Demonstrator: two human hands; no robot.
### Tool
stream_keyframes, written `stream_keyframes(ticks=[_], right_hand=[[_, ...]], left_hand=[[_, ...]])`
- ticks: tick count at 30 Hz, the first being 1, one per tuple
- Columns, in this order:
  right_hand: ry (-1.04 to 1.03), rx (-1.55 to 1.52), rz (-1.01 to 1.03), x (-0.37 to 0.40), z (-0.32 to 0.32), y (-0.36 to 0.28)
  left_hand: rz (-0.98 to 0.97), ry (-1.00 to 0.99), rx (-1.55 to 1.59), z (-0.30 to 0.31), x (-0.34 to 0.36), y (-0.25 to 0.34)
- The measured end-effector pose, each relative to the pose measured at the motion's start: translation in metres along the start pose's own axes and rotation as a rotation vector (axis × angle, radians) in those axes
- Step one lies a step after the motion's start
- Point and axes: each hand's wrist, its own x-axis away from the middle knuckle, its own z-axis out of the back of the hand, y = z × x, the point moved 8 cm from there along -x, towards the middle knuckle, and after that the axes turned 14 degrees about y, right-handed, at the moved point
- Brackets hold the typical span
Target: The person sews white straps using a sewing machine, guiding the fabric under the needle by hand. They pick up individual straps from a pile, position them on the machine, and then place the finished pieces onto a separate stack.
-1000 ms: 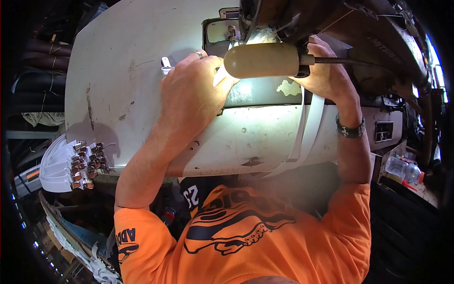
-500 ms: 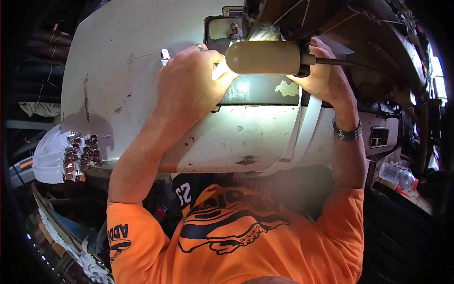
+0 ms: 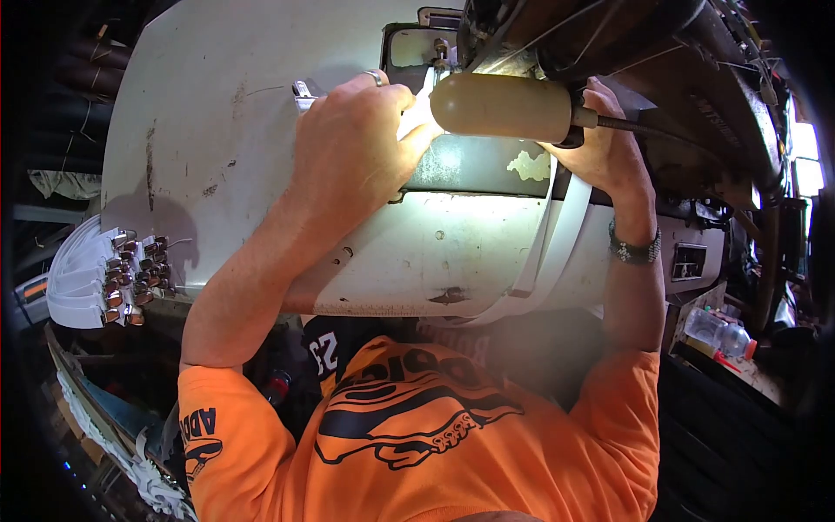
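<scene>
My left hand (image 3: pixel 352 143), with a ring on one finger, is closed over the end of a white strap, and a metal buckle (image 3: pixel 303 91) sticks out beside its knuckles. My right hand (image 3: pixel 600 143), with a beaded band at the wrist, grips the same white strap (image 3: pixel 557 235) behind the lamp. The strap hangs in a loop over the table's front edge. Both hands sit at the needle area of a dark sewing machine (image 3: pixel 670 61). A beige lamp head (image 3: pixel 500 106) lies between the hands and hides the fingertips.
The worn white table (image 3: pixel 217 157) carries a stack of white straps with metal buckles (image 3: pixel 96 283) at its left edge. A plastic bottle (image 3: pixel 718 332) lies on a cluttered shelf at the right. My orange shirt fills the bottom of the view.
Both hands have shifted slightly up and away along the table toward the machine, still gripping the strap. The strap loop has followed them.
</scene>
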Motion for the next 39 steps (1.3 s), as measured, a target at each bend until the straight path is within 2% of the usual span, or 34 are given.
stream_keyframes(ticks=[7, 10, 16, 18, 19, 23, 39], right_hand=[[0.066, 0.008, 0.069, -0.003, 0.005, -0.002], [0.017, 0.031, 0.003, -0.005, 0.004, -0.003], [0.102, 0.099, 0.286, 0.002, 0.001, -0.002], [0.063, 0.077, 0.179, -0.003, 0.002, 0.0], [0.024, 0.044, 0.06, -0.006, 0.002, 0.0], [-0.032, 0.065, -0.092, -0.006, 0.0, 0.005], [0.014, 0.094, -0.048, 0.002, -0.005, 0.02]], left_hand=[[0.002, 0.013, 0.028, 0.003, 0.003, 0.004], [0.001, 0.025, 0.013, 0.003, 0.001, 0.002], [0.016, 0.021, -0.016, 0.004, -0.002, 0.002], [-0.017, 0.064, -0.024, 0.003, -0.003, 0.001], [-0.015, 0.069, -0.021, 0.003, -0.002, 0.0], [-0.017, 0.093, -0.009, 0.003, 0.0, 0.003], [0.004, 0.063, 0.019, 0.003, 0.008, 0.007]])
